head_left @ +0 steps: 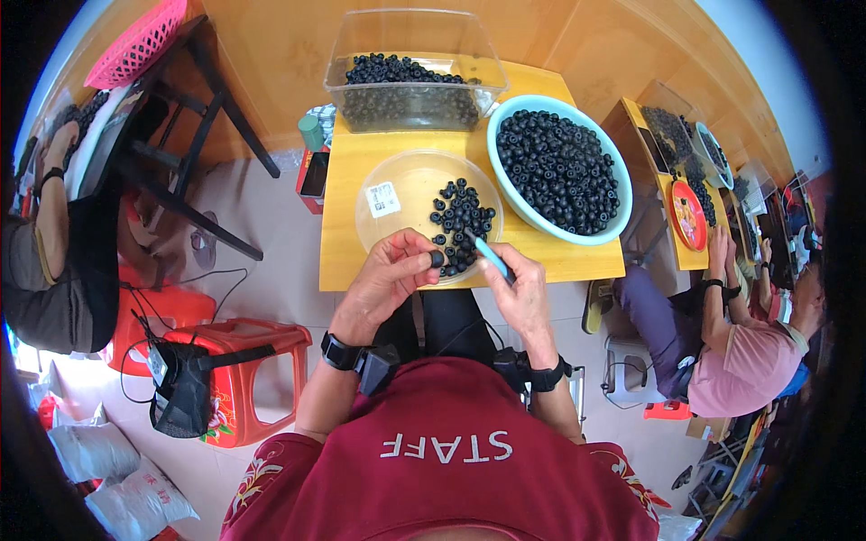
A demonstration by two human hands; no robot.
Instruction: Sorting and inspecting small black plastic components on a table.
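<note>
My left hand (394,273) pinches a small black round part (437,259) between thumb and fingertips. My right hand (520,293) grips a slim tool with a teal-and-dark handle (492,257); its short tip points toward the held part, and I cannot make out what kind of tool it is. Both hands are at the near rim of a shallow clear round tray (372,221) bearing a white label. Loose black parts with holes (462,212) are heaped on the tray's right side.
Beyond the tray, a clear plastic bin (410,90) holds more black parts. A pale blue basin (577,239) full of them stands right on the yellow table (343,261). Red stools (262,347) are at left. Other people (753,361) work at both sides.
</note>
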